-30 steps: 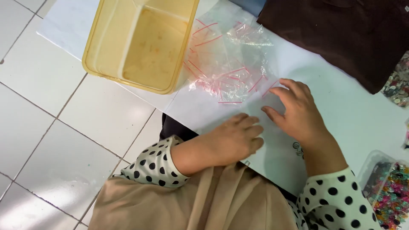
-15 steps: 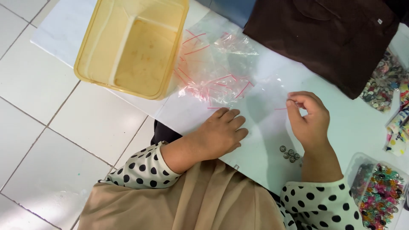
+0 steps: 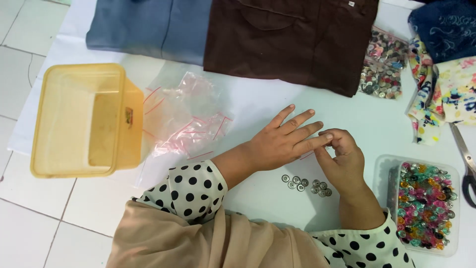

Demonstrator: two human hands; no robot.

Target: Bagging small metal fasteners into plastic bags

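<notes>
Pinching something tiny in right hand (image 3: 342, 159), cannot tell what; I see left hand (image 3: 280, 144) flat, open, beside it; metal buttons (image 3: 306, 184) grouped just near, handy.

I see bare white sheet (image 3: 258, 106) ahead of my left hand (image 3: 280, 144), open as far as the folded dark brown garment (image 3: 292, 39). To the left, the heap of clear plastic zip bags with red strips (image 3: 186, 116) and the empty yellow plastic tub (image 3: 82, 121) block that side. Beneath my right hand (image 3: 342, 161), the small cluster of silver metal buttons (image 3: 305, 183) lies close to the wrist. Further right, the clear plastic box of coloured buttons (image 3: 426, 206) and the black-handled scissors (image 3: 466, 166) hem the way; a clear strip remains between hand and box.
</notes>
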